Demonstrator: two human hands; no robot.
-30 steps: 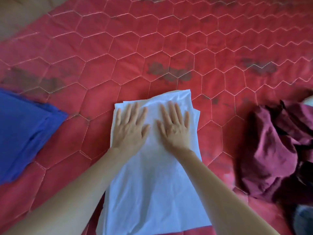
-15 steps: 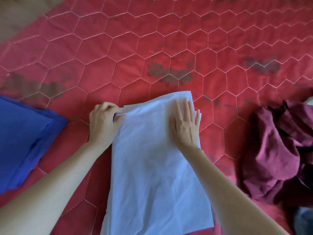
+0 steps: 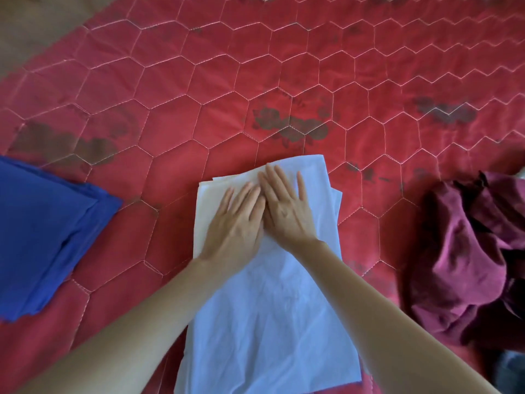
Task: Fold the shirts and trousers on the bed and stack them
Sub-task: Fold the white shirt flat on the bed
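Note:
A white garment, folded into a long strip, lies on the red quilted bed in front of me. My left hand and my right hand press flat on its far end, side by side with fingers straight, the right fingers reaching the top edge. A folded blue garment lies at the left. A crumpled maroon garment sits in a heap at the right.
The quilt has hexagon stitching and dark flower prints. A brown surface shows beyond the bed's far left corner. A dark grey item peeks in at the bottom right under the maroon heap.
My left hand let go of the white garment's left corner and moved right to lie flat beside my right hand, which shifted slightly left.

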